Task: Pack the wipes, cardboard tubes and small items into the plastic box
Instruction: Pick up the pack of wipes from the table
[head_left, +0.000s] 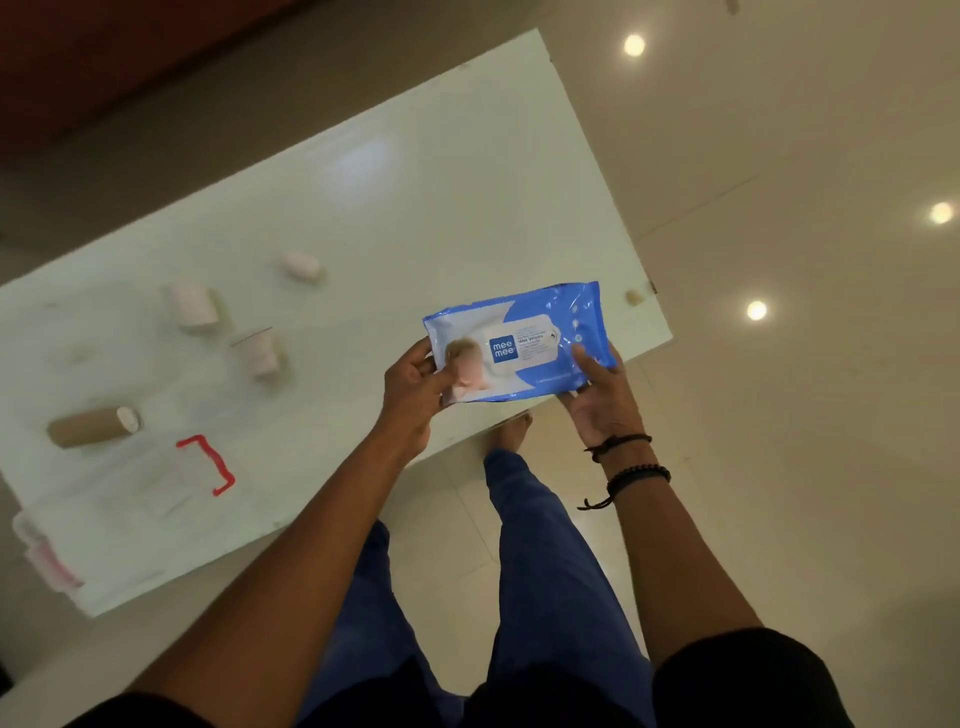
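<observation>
Both hands hold a blue and white pack of wet wipes (524, 340) above the near right edge of the white table (415, 218). My left hand (415, 387) grips its left end, my right hand (597, 400) its right end. A brown cardboard tube (88, 427) lies on its side at the left. Three pale rolls rest further back: one (192, 304), one (260, 353) and a small one (302, 266). The clear plastic box (104, 525) with a red clip (208, 462) stands at the table's near left corner, faint and hard to make out.
A small tan item (635, 297) lies near the table's right edge. Something pink and white (44, 558) shows at the box's left side. Glossy tiled floor surrounds the table; my legs in blue trousers (519, 571) stand beside its near edge.
</observation>
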